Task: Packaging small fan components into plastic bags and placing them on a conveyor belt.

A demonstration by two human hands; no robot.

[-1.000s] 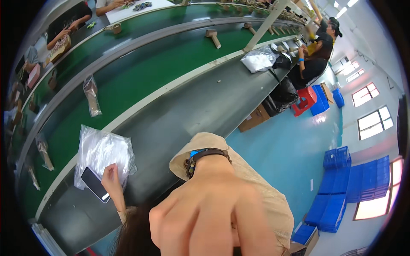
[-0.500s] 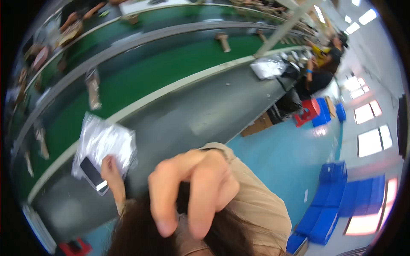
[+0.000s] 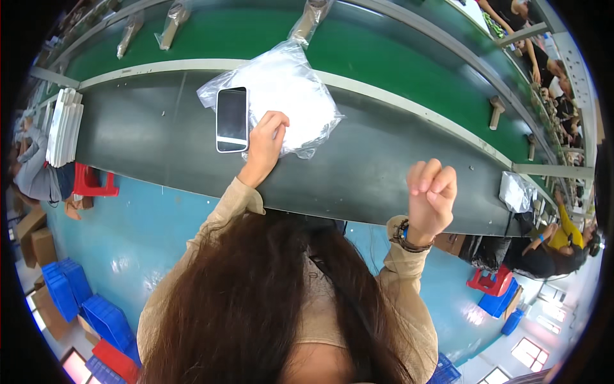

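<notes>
A clear plastic bag [image 3: 297, 96] with white contents lies on the dark grey worktop, its far corner reaching over the pale rail. On the bag's left part rests a smartphone [image 3: 232, 120] with a dark screen and a light frame. My left hand [image 3: 265, 141] lies on the near part of the bag, just right of the phone, with its fingers curled; whatever is under them is hidden. Raised above the worktop to the right is my right hand [image 3: 433, 192], its fingers bent in toward the palm and nothing visible in them. Dark beaded bracelets [image 3: 409, 237] circle that wrist.
Beyond the rail, a green conveyor belt [image 3: 396, 70] carries several bagged, brownish items [image 3: 173, 25]. White panels [image 3: 64, 128] are stacked at the worktop's left end. A co-worker [image 3: 563, 243] sits at the far right. Blue crates [image 3: 109, 320] and a red stool [image 3: 93, 182] stand on the floor.
The view has swung round, bringing the bag and phone to the upper middle. My right hand, earlier close in front of the camera, is now farther away over the worktop. My left hand stays at the bag.
</notes>
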